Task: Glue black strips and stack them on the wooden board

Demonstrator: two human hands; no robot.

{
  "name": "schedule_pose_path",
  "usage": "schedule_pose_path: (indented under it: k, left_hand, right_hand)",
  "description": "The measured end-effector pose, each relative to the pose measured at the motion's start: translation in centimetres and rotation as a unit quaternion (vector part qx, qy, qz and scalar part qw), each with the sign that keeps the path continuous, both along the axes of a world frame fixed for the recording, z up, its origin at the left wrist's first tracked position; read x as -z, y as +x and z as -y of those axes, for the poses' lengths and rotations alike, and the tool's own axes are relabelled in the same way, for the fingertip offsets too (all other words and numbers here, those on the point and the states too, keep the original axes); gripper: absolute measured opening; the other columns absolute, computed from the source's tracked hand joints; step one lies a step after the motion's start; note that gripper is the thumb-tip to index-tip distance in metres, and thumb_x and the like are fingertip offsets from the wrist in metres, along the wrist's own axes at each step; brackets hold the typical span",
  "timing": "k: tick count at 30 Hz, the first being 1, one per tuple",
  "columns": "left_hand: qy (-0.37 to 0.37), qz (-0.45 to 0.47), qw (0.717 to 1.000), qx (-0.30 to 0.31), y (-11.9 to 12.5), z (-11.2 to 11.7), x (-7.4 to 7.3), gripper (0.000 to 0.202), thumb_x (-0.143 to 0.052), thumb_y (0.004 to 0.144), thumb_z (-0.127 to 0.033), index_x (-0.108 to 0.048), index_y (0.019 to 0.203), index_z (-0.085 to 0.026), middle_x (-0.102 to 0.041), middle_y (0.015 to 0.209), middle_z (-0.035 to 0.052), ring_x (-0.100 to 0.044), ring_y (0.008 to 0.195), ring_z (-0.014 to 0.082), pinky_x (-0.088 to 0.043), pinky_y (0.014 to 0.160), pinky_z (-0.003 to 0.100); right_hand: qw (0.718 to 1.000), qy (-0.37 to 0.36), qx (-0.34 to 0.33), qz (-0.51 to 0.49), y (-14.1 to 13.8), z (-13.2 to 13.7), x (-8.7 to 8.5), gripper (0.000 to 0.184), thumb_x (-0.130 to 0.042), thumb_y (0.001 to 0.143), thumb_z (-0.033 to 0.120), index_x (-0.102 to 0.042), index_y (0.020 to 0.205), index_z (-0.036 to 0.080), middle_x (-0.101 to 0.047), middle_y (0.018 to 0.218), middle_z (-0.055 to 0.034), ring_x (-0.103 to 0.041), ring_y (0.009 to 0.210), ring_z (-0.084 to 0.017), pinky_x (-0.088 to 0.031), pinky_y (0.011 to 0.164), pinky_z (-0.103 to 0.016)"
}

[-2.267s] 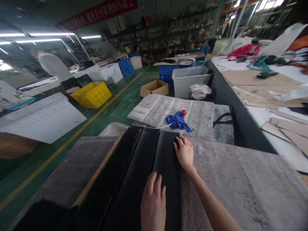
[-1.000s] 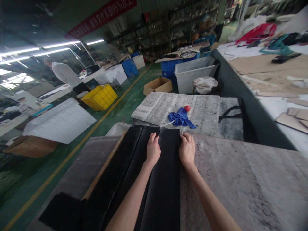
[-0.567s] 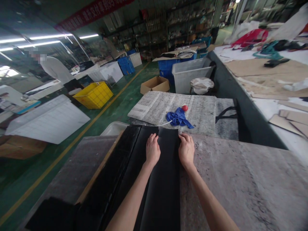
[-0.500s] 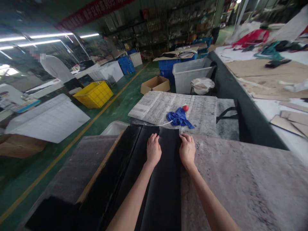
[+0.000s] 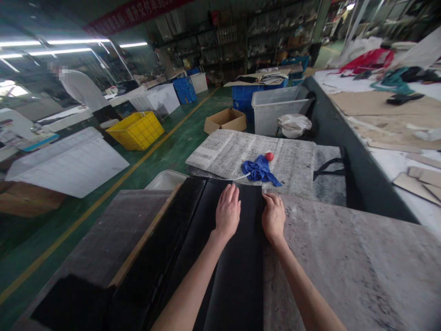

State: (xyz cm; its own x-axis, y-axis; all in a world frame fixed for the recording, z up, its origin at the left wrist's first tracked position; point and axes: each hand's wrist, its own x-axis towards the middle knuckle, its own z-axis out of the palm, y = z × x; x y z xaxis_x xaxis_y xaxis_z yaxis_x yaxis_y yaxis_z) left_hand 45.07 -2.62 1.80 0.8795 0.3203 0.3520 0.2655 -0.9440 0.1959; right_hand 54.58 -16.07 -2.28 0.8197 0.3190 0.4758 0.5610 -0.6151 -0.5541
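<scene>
A long black sheet (image 5: 241,271) lies lengthwise before me on the worn grey work surface (image 5: 344,257). My left hand (image 5: 228,209) rests flat on its far part, fingers stretched forward. At the sheet's right edge, near the far corner, my right hand (image 5: 274,216) has its fingers bent and closed on the edge; the fingertips are partly hidden. Left of the sheet run more black strips (image 5: 165,234), bordered by a light wooden edge (image 5: 148,232).
Beyond the sheet, a blue cloth (image 5: 259,169) and a red ball-like object (image 5: 269,156) lie on a grey board (image 5: 220,149). A high-sided table (image 5: 365,151) stands at right. Left are a yellow crate (image 5: 138,131), a white bin (image 5: 69,161) and a person (image 5: 81,89).
My left hand has flattened, its fingers now straighter on the black sheet. The right hand stays at the right edge. The view has shifted slightly.
</scene>
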Motion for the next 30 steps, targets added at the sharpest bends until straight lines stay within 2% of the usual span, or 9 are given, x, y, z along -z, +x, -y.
schedule_pose_path:
  k: [2,7,10,16,19,21,24,30]
  left_hand:
    - [0.015,-0.025,0.998,0.047,0.6,0.4,0.4,0.048,-0.039,0.102,-0.028,-0.037,0.148,-0.011,-0.04,0.158,0.0113,-0.031,0.149,0.021,-0.031,0.123,0.036]
    - [0.037,-0.074,0.993,0.085,1.3,1.4,2.2,0.063,-0.036,0.103,-0.047,-0.035,0.149,-0.005,-0.038,0.157,0.0176,-0.033,0.148,0.0271,-0.028,0.123,0.044]
    - [0.045,-0.091,0.991,0.082,1.0,1.7,2.5,0.064,-0.031,0.103,-0.048,-0.034,0.15,-0.005,-0.035,0.159,0.0175,-0.03,0.149,0.0273,-0.026,0.123,0.044]
    - [0.059,-0.114,0.989,0.08,0.2,1.9,1.4,0.062,-0.033,0.102,-0.048,-0.037,0.149,-0.007,-0.036,0.159,0.0155,-0.033,0.148,0.0262,-0.029,0.122,0.043]
    - [0.059,-0.116,0.989,0.077,0.8,1.9,0.8,0.06,-0.034,0.102,-0.047,-0.041,0.146,-0.007,-0.043,0.155,0.016,-0.038,0.145,0.0267,-0.033,0.12,0.041]
    - [0.058,-0.107,0.99,0.066,1.6,1.9,0.7,0.06,-0.031,0.103,-0.045,-0.038,0.148,-0.006,-0.041,0.156,0.0165,-0.035,0.147,0.0268,-0.03,0.121,0.042]
    - [0.054,-0.095,0.992,0.056,2.7,2.0,1.1,0.06,-0.028,0.104,-0.043,-0.033,0.151,-0.005,-0.036,0.159,0.0162,-0.03,0.149,0.0261,-0.025,0.123,0.043]
    - [0.053,-0.097,0.992,0.055,2.8,2.1,2.3,0.061,-0.026,0.104,-0.046,-0.037,0.149,-0.008,-0.038,0.158,0.0134,-0.033,0.148,0.0251,-0.027,0.122,0.043]
  right_hand:
    - [1.0,0.002,0.001,0.0,0.0,0.0,0.1,0.041,-0.035,0.091,0.008,-0.07,0.112,0.013,-0.068,0.116,-0.0144,-0.056,0.111,-0.027,-0.045,0.101,-0.043]
    - [1.0,0.004,0.004,-0.006,0.0,0.1,0.1,0.043,-0.034,0.089,0.007,-0.07,0.112,0.013,-0.068,0.117,-0.0148,-0.057,0.111,-0.027,-0.046,0.1,-0.044]
    - [1.0,0.005,0.002,-0.011,-0.1,0.2,-0.1,0.043,-0.034,0.089,0.007,-0.069,0.112,0.012,-0.068,0.116,-0.0153,-0.057,0.11,-0.027,-0.046,0.1,-0.044]
    - [1.0,0.012,0.0,-0.018,-0.2,0.3,-0.2,0.043,-0.035,0.087,0.005,-0.069,0.112,0.011,-0.068,0.115,-0.0159,-0.056,0.109,-0.027,-0.046,0.1,-0.043]
    - [1.0,0.017,-0.002,-0.019,-0.2,0.4,-0.2,0.043,-0.035,0.086,0.005,-0.069,0.112,0.01,-0.068,0.115,-0.0159,-0.056,0.109,-0.027,-0.046,0.099,-0.042]
    - [1.0,0.019,-0.002,-0.02,-0.2,0.4,-0.1,0.044,-0.034,0.086,0.005,-0.068,0.112,0.011,-0.068,0.115,-0.0149,-0.056,0.109,-0.026,-0.046,0.1,-0.042]
    - [0.999,0.022,-0.001,-0.023,-0.2,0.5,0.0,0.044,-0.034,0.085,0.005,-0.068,0.112,0.013,-0.067,0.115,-0.0138,-0.056,0.108,-0.026,-0.046,0.099,-0.041]
    - [0.999,0.03,0.0,-0.032,-0.4,0.5,-0.2,0.046,-0.035,0.083,0.004,-0.067,0.113,0.014,-0.067,0.114,-0.0136,-0.056,0.107,-0.026,-0.046,0.097,-0.042]
